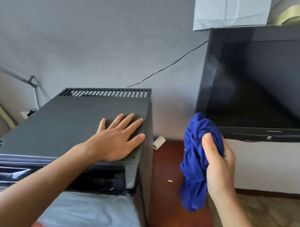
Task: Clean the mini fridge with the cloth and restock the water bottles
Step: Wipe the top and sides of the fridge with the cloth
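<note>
The dark grey mini fridge (62, 123) stands at the left, seen from above, with vent slots along the back of its top. My left hand (117, 139) lies flat on the right part of that top, fingers straight and spread. To the right of the fridge, in the air, my right hand (218, 163) grips a bunched blue cloth (195, 161), which hangs down from my fist. The fridge's front edge shows a glossy black strip; its inside is hidden. No water bottles are in view.
A black television (263, 81) stands at the right on a white stand (272, 164). A black cable (168, 67) runs along the grey wall behind the fridge. Between fridge and stand lies dark red floor (167, 167) with a small white object (158, 143). A lamp arm (30, 83) is at the left.
</note>
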`<action>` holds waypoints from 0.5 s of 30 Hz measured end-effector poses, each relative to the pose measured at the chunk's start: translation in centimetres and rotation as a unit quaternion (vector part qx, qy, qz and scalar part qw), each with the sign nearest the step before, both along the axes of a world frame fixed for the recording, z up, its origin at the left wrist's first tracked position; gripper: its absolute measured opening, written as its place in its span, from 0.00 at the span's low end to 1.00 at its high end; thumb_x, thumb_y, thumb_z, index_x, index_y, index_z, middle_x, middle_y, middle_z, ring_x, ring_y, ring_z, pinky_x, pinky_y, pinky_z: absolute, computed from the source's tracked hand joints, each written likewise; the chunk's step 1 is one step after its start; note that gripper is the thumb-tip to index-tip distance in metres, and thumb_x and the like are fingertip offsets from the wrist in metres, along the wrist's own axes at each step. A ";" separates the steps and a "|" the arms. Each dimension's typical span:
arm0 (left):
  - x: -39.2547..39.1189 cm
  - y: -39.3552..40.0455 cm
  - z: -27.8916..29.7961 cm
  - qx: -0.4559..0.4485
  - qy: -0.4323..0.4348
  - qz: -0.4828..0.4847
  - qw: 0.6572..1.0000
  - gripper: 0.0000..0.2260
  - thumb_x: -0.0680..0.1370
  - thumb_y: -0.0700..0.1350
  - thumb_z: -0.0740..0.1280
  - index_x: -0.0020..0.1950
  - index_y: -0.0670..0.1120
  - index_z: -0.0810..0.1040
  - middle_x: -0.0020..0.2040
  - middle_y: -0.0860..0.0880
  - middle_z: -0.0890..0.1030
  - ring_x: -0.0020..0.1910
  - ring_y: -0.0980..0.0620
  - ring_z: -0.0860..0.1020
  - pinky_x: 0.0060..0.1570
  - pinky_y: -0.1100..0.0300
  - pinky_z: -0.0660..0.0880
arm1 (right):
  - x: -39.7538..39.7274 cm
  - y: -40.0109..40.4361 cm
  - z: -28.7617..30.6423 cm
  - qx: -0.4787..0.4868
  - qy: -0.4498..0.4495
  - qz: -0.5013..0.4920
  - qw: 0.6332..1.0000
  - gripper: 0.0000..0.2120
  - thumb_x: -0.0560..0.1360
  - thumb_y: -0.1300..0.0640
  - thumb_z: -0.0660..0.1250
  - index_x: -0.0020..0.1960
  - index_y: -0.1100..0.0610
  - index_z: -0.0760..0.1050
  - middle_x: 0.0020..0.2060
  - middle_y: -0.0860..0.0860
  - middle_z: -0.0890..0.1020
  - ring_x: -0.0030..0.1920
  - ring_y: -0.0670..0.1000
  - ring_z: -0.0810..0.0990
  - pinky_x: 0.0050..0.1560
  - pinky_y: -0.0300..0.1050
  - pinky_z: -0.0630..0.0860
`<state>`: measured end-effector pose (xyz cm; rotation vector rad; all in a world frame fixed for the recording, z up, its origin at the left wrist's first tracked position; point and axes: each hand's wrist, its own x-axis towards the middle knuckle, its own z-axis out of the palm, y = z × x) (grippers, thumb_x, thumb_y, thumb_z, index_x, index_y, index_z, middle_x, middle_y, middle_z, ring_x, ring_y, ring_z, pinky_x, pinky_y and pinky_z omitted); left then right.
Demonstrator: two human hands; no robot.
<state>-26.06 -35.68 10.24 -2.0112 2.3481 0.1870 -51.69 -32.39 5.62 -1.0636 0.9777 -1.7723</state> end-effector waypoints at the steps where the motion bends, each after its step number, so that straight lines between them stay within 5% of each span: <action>1: -0.7 -1.0 -0.1 -0.001 0.000 0.012 1.000 0.29 0.82 0.68 0.43 0.83 0.65 0.42 0.84 0.60 0.41 0.83 0.54 0.39 0.79 0.35 0.40 | -0.5 -0.8 -0.5 0.004 -0.008 0.012 1.000 0.05 0.76 0.52 0.71 0.49 0.52 0.82 0.38 0.43 0.85 0.41 0.40 0.82 0.42 0.35 0.78; 9: -1.0 -6.1 0.0 0.021 0.014 0.059 0.998 0.24 0.84 0.65 0.40 0.81 0.70 0.43 0.83 0.65 0.41 0.83 0.58 0.38 0.80 0.40 0.37 | 1.4 -3.5 -6.0 0.009 -0.004 0.109 0.994 0.19 0.74 0.46 0.70 0.63 0.48 0.79 0.58 0.49 0.83 0.61 0.48 0.82 0.63 0.43 0.75; 15: -0.7 -7.7 -0.3 -0.003 0.015 0.074 0.997 0.24 0.84 0.65 0.39 0.81 0.71 0.43 0.83 0.66 0.43 0.83 0.58 0.39 0.80 0.40 0.38 | 7.6 -0.5 -8.6 -0.085 0.130 0.147 0.977 0.23 0.76 0.39 0.70 0.71 0.39 0.74 0.59 0.46 0.76 0.56 0.46 0.82 0.57 0.40 0.77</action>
